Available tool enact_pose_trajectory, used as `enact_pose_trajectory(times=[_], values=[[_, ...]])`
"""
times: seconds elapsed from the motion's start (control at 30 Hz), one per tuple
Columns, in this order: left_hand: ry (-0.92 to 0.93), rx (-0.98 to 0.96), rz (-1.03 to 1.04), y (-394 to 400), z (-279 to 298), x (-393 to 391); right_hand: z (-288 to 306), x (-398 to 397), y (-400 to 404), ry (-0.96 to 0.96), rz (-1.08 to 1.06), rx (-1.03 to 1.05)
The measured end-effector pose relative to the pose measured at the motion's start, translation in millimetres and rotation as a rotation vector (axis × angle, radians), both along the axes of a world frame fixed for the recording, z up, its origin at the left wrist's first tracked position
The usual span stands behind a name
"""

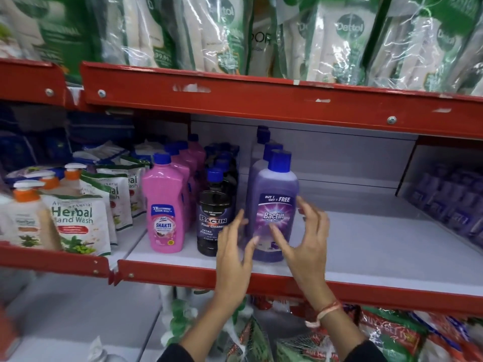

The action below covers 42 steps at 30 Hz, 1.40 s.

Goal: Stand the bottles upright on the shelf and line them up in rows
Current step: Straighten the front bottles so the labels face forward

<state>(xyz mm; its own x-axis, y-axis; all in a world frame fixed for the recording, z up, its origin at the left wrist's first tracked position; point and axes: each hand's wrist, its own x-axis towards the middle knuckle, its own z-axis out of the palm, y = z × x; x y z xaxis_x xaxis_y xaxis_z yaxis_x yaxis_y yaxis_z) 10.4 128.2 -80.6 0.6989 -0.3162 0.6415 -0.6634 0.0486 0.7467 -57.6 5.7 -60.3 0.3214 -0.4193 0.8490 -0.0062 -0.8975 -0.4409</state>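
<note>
A purple Bactin bottle [274,205] with a blue cap stands upright at the front of the white shelf [366,252], heading a row of purple bottles behind it. My left hand [234,257] hovers at its lower left, fingers spread, holding nothing. My right hand [305,241] is just to its right, fingers spread, its thumb in front of the lower label. To the left stand a row of dark Bactin bottles [213,220] and a row of pink Shakti bottles [164,210], all upright.
Herbal hand wash pouches [78,226] and pump bottles [26,218] fill the shelf section at left. Shrink-wrapped purple bottles [449,199] lie at far right. A red shelf lip [261,283] runs along the front; another red shelf [261,97] overhangs above.
</note>
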Motion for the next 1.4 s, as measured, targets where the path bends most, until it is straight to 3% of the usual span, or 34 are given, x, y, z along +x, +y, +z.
enact_pose_trajectory(times=[0.1,0.27,0.43,0.63,1.17,1.3,1.33,1.4], values=[[-0.026,-0.125,0.113,37.6,-6.0,7.4,-7.3,13.7,44.3,-0.154,0.087,-0.092],[0.029,-0.184,0.287,107.9,1.3,83.2,-3.4,78.9,136.4,-0.011,0.444,0.271],[0.092,-0.059,-0.101,126.1,14.7,134.5,3.0,130.4,171.5,0.145,0.541,0.486],[0.175,0.035,-0.206,136.6,24.7,143.4,2.5,140.9,171.2,0.167,0.402,0.491],[0.153,0.087,-0.177,167.3,15.5,118.0,-5.9,101.7,188.0,0.221,0.423,0.461],[-0.079,-0.027,0.240,166.3,6.6,100.5,-2.8,83.2,180.6,0.147,0.278,0.389],[-0.155,-0.102,0.280,161.4,6.4,92.5,-2.1,77.8,174.6,0.061,0.215,0.387],[-0.288,-0.114,0.160,143.1,8.9,75.5,-1.1,70.8,157.6,-0.076,0.122,0.383]])
